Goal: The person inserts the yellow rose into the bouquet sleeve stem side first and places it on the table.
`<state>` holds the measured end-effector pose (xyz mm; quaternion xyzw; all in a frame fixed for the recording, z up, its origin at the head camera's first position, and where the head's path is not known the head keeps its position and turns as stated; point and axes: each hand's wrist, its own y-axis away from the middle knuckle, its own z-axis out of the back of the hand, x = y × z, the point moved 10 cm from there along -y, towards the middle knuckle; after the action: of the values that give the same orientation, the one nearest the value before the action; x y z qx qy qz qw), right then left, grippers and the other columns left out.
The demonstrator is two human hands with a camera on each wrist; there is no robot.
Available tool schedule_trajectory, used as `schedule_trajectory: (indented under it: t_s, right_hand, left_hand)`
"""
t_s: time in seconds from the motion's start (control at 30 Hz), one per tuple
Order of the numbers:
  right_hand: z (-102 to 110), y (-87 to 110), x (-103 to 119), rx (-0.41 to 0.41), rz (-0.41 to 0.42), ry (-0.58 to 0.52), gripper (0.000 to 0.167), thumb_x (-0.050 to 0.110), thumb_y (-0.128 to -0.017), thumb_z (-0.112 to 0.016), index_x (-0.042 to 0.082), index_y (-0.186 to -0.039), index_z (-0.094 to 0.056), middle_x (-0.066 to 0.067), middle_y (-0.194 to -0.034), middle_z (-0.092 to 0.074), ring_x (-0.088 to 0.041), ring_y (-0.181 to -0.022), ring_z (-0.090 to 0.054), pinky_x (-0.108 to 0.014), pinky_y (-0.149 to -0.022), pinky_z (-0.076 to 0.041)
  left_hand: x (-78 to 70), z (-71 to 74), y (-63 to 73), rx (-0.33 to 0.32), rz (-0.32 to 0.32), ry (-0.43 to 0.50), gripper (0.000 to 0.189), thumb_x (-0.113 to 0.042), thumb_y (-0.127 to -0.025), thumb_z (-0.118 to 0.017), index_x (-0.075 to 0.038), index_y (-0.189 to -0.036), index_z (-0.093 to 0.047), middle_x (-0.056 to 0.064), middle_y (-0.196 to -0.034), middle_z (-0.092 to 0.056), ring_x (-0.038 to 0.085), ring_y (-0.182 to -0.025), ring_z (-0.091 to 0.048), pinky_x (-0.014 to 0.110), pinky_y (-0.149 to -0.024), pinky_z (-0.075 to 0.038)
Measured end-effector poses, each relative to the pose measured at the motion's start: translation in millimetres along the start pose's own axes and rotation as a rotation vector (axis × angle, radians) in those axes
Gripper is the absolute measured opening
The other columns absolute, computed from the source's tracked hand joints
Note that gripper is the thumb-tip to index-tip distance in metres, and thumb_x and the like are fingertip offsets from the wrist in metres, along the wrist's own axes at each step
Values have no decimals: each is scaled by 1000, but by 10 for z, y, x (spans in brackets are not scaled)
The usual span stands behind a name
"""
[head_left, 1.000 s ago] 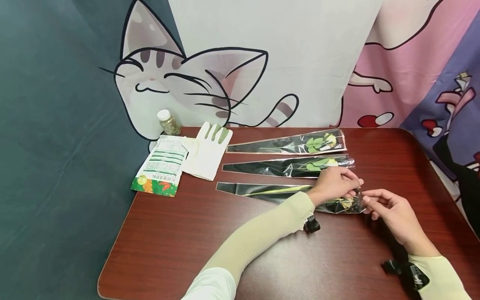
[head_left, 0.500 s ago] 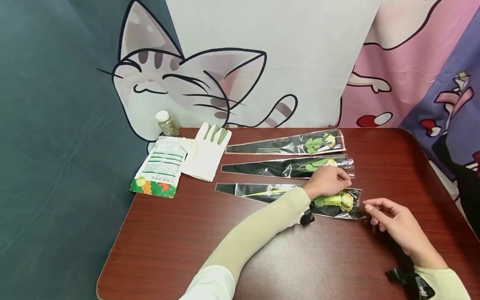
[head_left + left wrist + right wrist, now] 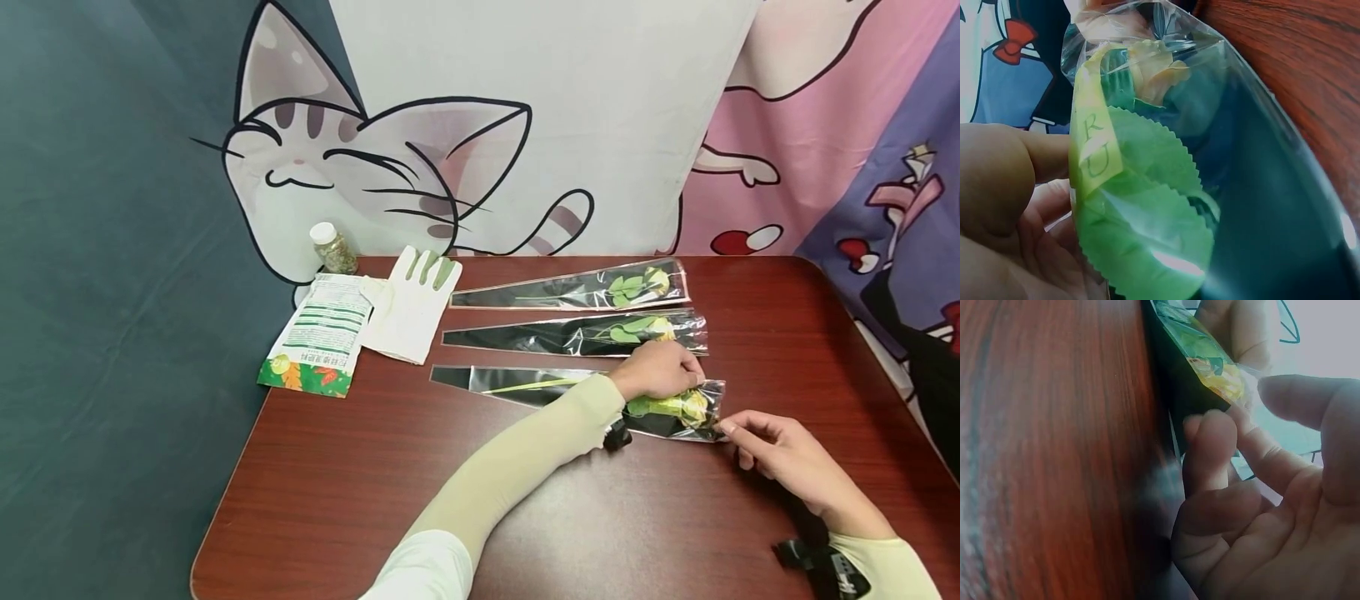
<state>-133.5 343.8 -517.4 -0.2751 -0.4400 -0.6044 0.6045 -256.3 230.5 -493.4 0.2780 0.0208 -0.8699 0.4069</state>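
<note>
A yellow rose (image 3: 693, 408) with green leaves (image 3: 1141, 219) lies inside a clear, tapering flower sleeve (image 3: 660, 427), the nearest of three on the table. My left hand (image 3: 658, 369) pinches the far edge of this sleeve beside the rose. At the wide end, my right hand (image 3: 783, 457) has its thumb and forefinger at the near corner, with thin film between the tips in the right wrist view. A yellow strip with letters (image 3: 1094, 150) runs along the sleeve in the left wrist view.
Two more sleeved roses, a middle one (image 3: 517, 336) and a far one (image 3: 525, 294), lie parallel behind. At the left are a white glove (image 3: 405, 321), a green-and-white packet (image 3: 322, 329) and a capped jar (image 3: 333, 250). A printed cloth backdrop (image 3: 637, 125) borders the wooden table (image 3: 337, 483).
Both hands were together at the sleeve's wide end. The left moved back along the far edge, uncovering the rose; the right drew away, then came to the near corner.
</note>
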Motion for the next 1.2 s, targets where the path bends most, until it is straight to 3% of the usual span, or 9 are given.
schedule_trajectory:
  t_s: [0.23,0.43,0.83,1.2]
  right_hand:
    - [5,16,8,-5,36,48,14,14,-105,-67,3,-99,-73,3,-71,-66,-17,-60,-60,-34,-45,-46]
    - [-7,48,18,6,53,83,12,13,-102,-71,7,-92,-74,3,-72,-66,-16,-63,-60,-33,-47,-47]
    - [83,-26,31,-29,51,-38,14,12,-107,-62,0,-112,-67,2,-78,-74,-17,-60,-63,-35,-45,-45]
    - [64,-171,47,-28,45,-17,19,15,-108,-63,-1,-103,-71,4,-82,-77,-15,-59,-62,-33,-43,-44]
  left_hand:
    - [45,31,12,-34,25,39,20,-37,-105,-63,-41,-105,-83,-27,-99,-74,-9,-91,-62,9,-76,-46]
    - [94,106,53,-99,81,67,20,-35,-103,-64,-43,-102,-83,-29,-102,-75,-10,-92,-63,9,-75,-46]
    - [76,138,53,-124,84,97,15,-41,-105,-66,-41,-105,-81,-29,-96,-74,-10,-86,-60,9,-88,-46]
    - [109,168,44,-149,58,100,17,-34,-103,-68,-40,-111,-82,-28,-97,-77,-13,-84,-62,5,-75,-45]
